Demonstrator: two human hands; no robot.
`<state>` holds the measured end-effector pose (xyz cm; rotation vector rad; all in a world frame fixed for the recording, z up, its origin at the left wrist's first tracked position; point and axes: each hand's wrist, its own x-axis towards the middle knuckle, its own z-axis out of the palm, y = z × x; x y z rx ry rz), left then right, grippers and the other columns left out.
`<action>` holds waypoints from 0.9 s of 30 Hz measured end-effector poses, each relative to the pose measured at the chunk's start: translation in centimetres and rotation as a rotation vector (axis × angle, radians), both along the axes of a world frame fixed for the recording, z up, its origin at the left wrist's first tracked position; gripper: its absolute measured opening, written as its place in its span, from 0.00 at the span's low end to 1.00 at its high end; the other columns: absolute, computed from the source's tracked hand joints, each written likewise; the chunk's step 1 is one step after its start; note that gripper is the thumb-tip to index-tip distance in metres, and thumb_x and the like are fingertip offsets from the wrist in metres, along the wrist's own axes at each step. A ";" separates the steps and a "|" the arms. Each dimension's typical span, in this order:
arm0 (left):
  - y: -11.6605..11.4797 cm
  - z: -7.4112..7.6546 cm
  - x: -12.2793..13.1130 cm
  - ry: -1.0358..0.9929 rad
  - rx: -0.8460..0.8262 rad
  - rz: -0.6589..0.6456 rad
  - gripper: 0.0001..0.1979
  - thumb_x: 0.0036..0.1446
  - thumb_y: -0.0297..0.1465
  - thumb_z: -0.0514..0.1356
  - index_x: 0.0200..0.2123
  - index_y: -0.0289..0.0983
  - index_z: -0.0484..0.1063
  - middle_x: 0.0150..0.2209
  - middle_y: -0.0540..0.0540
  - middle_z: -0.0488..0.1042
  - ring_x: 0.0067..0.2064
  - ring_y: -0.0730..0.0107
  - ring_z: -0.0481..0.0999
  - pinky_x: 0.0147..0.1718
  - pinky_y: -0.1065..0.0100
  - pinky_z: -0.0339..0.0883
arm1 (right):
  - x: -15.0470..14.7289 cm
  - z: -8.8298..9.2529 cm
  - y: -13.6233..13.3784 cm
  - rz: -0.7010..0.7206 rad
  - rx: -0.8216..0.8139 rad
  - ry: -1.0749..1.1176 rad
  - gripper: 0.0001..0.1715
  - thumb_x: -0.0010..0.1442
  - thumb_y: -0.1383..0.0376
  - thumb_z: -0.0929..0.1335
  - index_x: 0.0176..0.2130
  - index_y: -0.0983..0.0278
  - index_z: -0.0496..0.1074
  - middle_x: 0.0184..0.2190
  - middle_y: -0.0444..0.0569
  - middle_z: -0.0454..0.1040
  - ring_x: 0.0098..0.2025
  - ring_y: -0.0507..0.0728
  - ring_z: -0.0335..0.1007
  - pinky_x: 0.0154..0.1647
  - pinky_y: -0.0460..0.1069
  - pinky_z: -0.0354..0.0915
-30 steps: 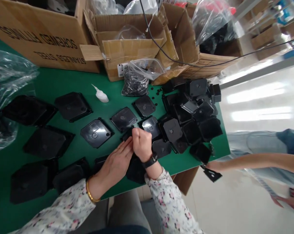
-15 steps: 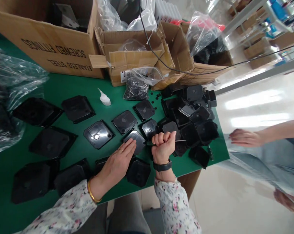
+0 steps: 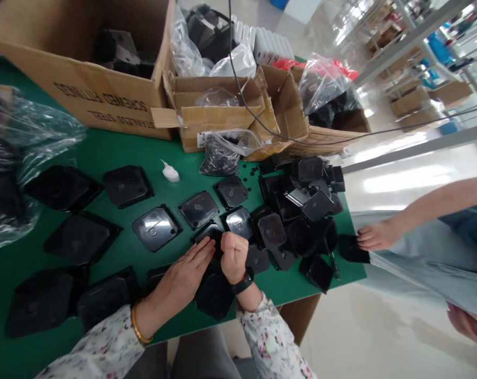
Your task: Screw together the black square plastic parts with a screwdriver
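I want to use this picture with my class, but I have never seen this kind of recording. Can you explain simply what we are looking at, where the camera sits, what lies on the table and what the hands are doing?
There is no machine here. The camera is worn on a person's head and looks down at their own hands. The left hand lies flat on a black square cover. The right hand is closed in a fist over it; what its grip holds is hidden. More black plastic parts lie on the green table, with a small white bottle and cardboard boxes. At the right, another person's hand touches a black part at the table edge.
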<state>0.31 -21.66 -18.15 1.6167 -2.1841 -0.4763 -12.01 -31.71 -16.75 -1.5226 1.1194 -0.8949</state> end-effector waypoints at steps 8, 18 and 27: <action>-2.6 1.7 5.1 -0.092 -0.083 0.158 0.20 0.61 0.21 0.49 0.56 0.28 0.63 0.60 0.36 0.63 0.64 0.57 0.56 0.61 0.53 0.58 | 3.6 3.4 -5.7 -0.277 0.423 -0.682 0.33 0.63 0.47 0.59 0.18 0.61 0.43 0.10 0.33 0.40 0.12 0.46 0.34 0.14 0.44 0.44; -4.1 -1.2 9.6 0.086 -0.036 0.061 0.24 0.60 0.19 0.46 0.60 0.33 0.58 0.62 0.41 0.60 0.65 0.64 0.54 0.61 0.58 0.58 | 9.9 -1.0 -2.3 -0.110 -0.072 -0.313 0.27 0.68 0.54 0.52 0.20 0.60 0.44 0.13 0.36 0.43 0.13 0.49 0.42 0.16 0.46 0.47; -4.2 -0.9 10.4 0.268 0.062 0.097 0.21 0.64 0.25 0.47 0.60 0.32 0.59 0.61 0.41 0.62 0.64 0.64 0.57 0.62 0.58 0.56 | 11.6 -0.7 -1.5 0.196 -0.372 0.133 0.27 0.66 0.55 0.57 0.19 0.61 0.58 0.15 0.43 0.60 0.19 0.51 0.55 0.22 0.49 0.49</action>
